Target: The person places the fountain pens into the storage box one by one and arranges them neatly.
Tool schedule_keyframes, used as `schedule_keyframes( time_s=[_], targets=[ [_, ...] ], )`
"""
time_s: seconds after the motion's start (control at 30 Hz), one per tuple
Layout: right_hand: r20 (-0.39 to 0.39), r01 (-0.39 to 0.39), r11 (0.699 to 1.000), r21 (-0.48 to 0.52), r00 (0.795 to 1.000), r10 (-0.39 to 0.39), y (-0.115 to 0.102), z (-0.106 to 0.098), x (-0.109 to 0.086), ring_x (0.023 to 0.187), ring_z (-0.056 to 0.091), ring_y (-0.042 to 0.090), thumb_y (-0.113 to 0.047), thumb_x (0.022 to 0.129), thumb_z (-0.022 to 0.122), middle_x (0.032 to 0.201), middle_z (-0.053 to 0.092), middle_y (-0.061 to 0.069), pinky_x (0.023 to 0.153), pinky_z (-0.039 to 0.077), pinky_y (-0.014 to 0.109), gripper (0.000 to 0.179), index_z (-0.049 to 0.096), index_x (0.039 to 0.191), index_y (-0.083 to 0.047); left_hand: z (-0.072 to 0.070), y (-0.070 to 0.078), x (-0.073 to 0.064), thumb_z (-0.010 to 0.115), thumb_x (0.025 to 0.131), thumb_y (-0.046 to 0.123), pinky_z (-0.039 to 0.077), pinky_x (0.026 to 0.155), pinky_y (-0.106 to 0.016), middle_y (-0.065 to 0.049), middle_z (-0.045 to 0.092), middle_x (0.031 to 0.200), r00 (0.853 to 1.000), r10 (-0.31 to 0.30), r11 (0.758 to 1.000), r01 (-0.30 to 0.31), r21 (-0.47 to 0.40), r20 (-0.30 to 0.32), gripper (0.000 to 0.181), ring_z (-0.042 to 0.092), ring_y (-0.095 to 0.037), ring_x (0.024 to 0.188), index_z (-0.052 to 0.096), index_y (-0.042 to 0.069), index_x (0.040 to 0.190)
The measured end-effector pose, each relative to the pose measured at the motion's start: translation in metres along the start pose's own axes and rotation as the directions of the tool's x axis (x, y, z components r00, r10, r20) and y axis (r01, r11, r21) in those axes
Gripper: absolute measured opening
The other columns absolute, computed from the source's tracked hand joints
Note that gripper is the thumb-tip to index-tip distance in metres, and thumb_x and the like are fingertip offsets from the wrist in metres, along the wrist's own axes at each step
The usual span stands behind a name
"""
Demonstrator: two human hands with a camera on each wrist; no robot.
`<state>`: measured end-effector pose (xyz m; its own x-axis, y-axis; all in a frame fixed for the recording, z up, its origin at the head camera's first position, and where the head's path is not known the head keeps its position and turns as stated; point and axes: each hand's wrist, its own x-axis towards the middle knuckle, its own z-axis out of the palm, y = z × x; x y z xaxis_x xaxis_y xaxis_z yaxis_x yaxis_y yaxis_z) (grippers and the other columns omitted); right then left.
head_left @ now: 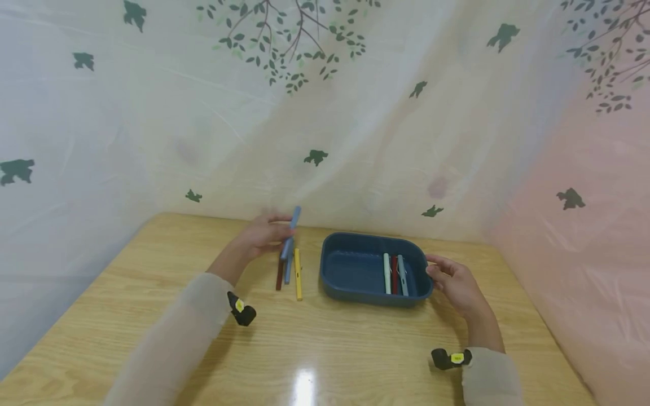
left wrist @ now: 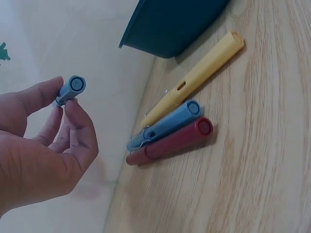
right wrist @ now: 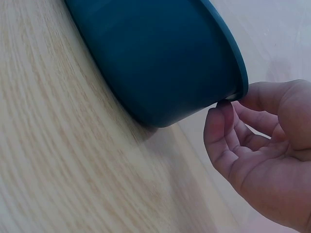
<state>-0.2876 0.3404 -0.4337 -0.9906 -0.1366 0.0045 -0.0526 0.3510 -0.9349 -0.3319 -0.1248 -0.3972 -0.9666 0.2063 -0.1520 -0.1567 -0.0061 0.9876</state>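
Observation:
My left hand [head_left: 260, 234] pinches a light blue pen [left wrist: 71, 89] between thumb and fingers, raised above the table. Below it lie a dark red pen [left wrist: 170, 142], a second blue pen [left wrist: 170, 120] and a yellow pen [left wrist: 199, 76], side by side on the wood. To their right stands a dark blue open box [head_left: 350, 272]. My right hand [head_left: 459, 286] grips the rim at its right end, thumb on top and fingers beneath, as the right wrist view shows. Inside, toward that end, lie a white pen [head_left: 387, 274], a red pen [head_left: 394, 276] and a grey-blue pen [head_left: 403, 276].
The wooden table [head_left: 304, 338] ends at the back against a pale curtain [head_left: 244, 141] printed with leaves and birds. A pinkish curtain [head_left: 584, 270] hangs along the right side. The box stands close to the table's back edge.

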Motion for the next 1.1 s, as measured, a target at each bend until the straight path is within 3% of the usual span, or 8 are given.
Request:
schedule_keyframes(
  time_s=[0.2, 0.37, 0.67, 0.93, 1.1],
  targets=[
    [0.0, -0.007, 1.0, 0.014, 1.0, 0.007, 0.0, 0.0, -0.001, 0.093, 0.059, 0.01, -0.018, 0.107, 0.057, 0.117, 0.06, 0.014, 0.08, 0.055, 0.02, 0.049, 0.046, 0.151, 0.001, 0.014, 0.002, 0.001, 0.068, 0.098, 0.007, 0.051, 0.087, -0.037, -0.008, 0.064, 0.104, 1.0, 0.006, 0.999, -0.007, -0.032, -0.012, 0.058, 0.059, -0.018, 0.089, 0.044, 0.004, 0.151],
    [-0.001, -0.015, 1.0, 0.009, 1.0, 0.015, 0.002, -0.001, 0.001, 0.094, 0.058, 0.009, -0.018, 0.107, 0.057, 0.116, 0.061, 0.011, 0.081, 0.055, 0.019, 0.049, 0.046, 0.151, 0.001, 0.029, 0.003, 0.003, 0.069, 0.098, 0.008, 0.054, 0.074, -0.028, -0.003, 0.065, 0.097, 1.0, 0.008, 0.999, -0.009, -0.053, -0.024, 0.057, 0.06, -0.016, 0.086, 0.046, 0.004, 0.15],
    [-0.004, -0.019, 1.0, 0.009, 1.0, 0.019, 0.002, -0.001, 0.0, 0.095, 0.058, 0.007, -0.019, 0.107, 0.058, 0.117, 0.06, 0.011, 0.081, 0.055, 0.019, 0.05, 0.046, 0.151, 0.001, 0.057, 0.004, 0.009, 0.069, 0.098, 0.007, 0.051, 0.077, -0.03, -0.002, 0.066, 0.096, 1.0, 0.011, 0.995, -0.011, -0.1, -0.008, 0.052, 0.06, -0.019, 0.092, 0.05, 0.005, 0.146],
    [0.003, -0.015, 1.0, -0.005, 1.0, 0.015, 0.001, 0.0, -0.001, 0.096, 0.059, 0.007, -0.022, 0.107, 0.058, 0.117, 0.061, 0.009, 0.082, 0.055, 0.019, 0.051, 0.046, 0.151, 0.0, 0.081, 0.003, 0.017, 0.068, 0.098, 0.005, 0.049, 0.074, -0.03, -0.02, 0.065, 0.12, 0.999, 0.008, 0.991, -0.004, -0.13, 0.034, 0.051, 0.061, -0.02, 0.091, 0.05, 0.006, 0.146],
    [0.003, -0.018, 1.0, -0.001, 1.0, 0.018, 0.002, 0.0, -0.001, 0.099, 0.06, 0.007, -0.023, 0.107, 0.058, 0.118, 0.061, 0.01, 0.085, 0.056, 0.019, 0.05, 0.047, 0.15, -0.001, 0.094, 0.005, 0.018, 0.07, 0.096, 0.005, 0.049, 0.076, -0.032, -0.015, 0.066, 0.109, 0.999, 0.011, 0.994, -0.007, -0.105, 0.032, 0.05, 0.059, -0.018, 0.083, 0.052, 0.006, 0.143]
  ],
)
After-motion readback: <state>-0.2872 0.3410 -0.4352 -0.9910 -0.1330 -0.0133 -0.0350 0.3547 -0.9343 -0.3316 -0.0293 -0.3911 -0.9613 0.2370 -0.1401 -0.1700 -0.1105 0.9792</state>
